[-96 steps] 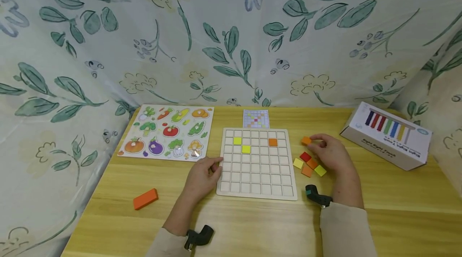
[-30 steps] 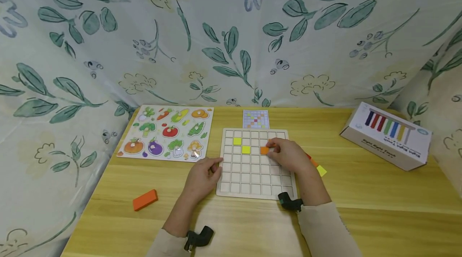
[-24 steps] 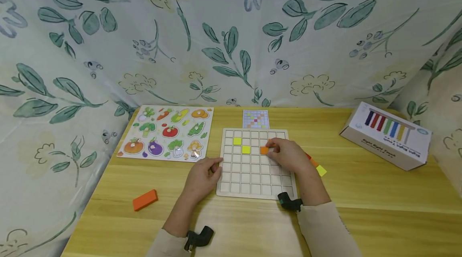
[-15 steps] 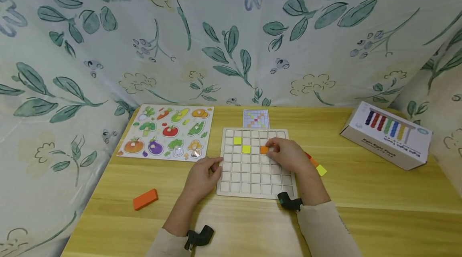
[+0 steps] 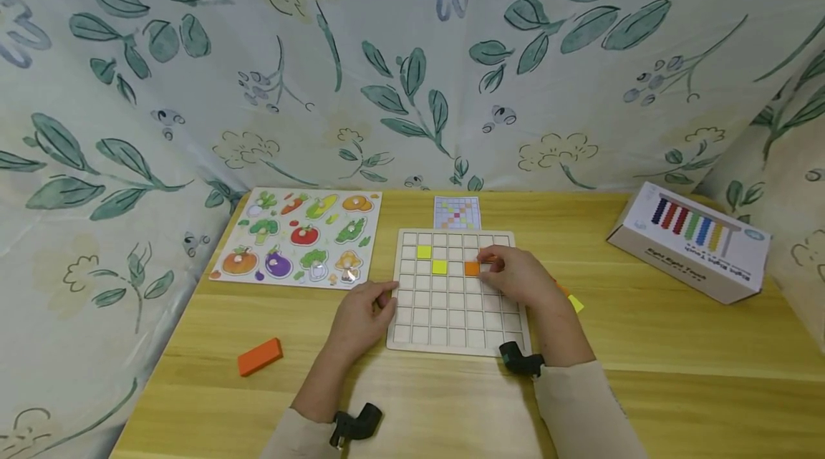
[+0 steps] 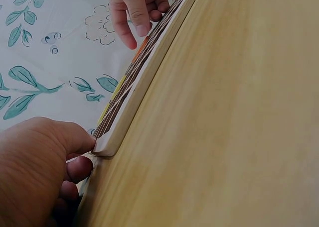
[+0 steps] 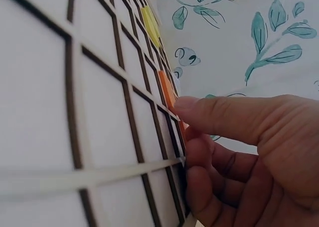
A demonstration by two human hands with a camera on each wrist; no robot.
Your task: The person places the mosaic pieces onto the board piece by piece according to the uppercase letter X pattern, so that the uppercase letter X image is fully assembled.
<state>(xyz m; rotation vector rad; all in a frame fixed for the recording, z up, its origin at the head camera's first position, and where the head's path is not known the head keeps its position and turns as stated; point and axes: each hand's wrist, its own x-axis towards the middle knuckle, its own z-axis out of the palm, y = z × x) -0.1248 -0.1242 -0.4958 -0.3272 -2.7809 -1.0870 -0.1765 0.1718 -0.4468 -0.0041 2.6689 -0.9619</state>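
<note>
A wooden grid board [image 5: 447, 319] lies mid-table with two yellow tiles [image 5: 439, 268] in its cells. An orange tile [image 5: 473, 269] sits in a cell right of them; a second orange tile [image 6: 145, 42] is mostly covered by fingers in the head view. My right hand [image 5: 520, 278] is over the board's right side, its thumb tip at the first orange tile's edge, index finger apart from the thumb. My left hand [image 5: 359, 314] rests at the board's left edge, index finger and thumb tips touching it.
Loose tiles, a yellow one [image 5: 576, 303] showing, lie right of the board, partly hidden by my right wrist. Behind the board is a small pattern card [image 5: 457, 212]. A vegetable puzzle [image 5: 296, 237] and orange block [image 5: 261, 356] are left; a white box [image 5: 692, 244] is right.
My right hand has carried an orange tile left from the loose pile into a board cell. In the last half second its fingers have shifted slightly right. The left hand has stayed put.
</note>
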